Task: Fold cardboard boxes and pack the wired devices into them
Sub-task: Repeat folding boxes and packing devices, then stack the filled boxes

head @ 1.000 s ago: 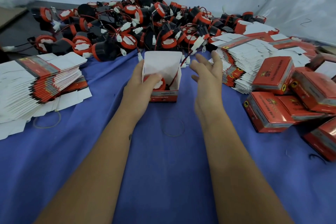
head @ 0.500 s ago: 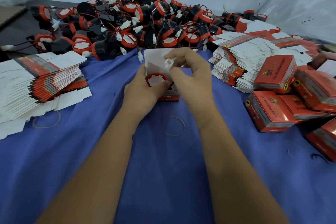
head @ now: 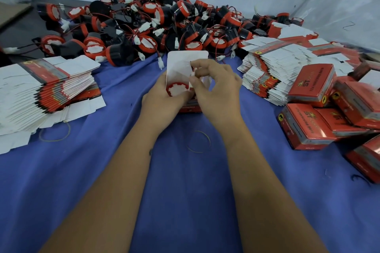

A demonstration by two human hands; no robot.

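An open red-and-white cardboard box [head: 181, 63] stands on the blue cloth with its white lid flap raised. A red-rimmed wired device [head: 177, 89] sits in its mouth. My left hand [head: 162, 100] grips the box and device from the left. My right hand [head: 218, 88] pinches the device's small white connector [head: 192, 74] just above the box opening. The box's red lower side is mostly hidden behind my hands.
A heap of black-and-red wired devices [head: 156, 26] lies behind the box. Flat unfolded boxes are stacked at left [head: 41, 86] and at right [head: 271, 68]. Closed red boxes [head: 312, 123] pile at the right. Rubber bands [head: 199, 141] lie on the cloth [head: 185, 191].
My right hand came in from open beside the box, took the white connector and holds it over the opening. The device has risen into view at the box mouth.
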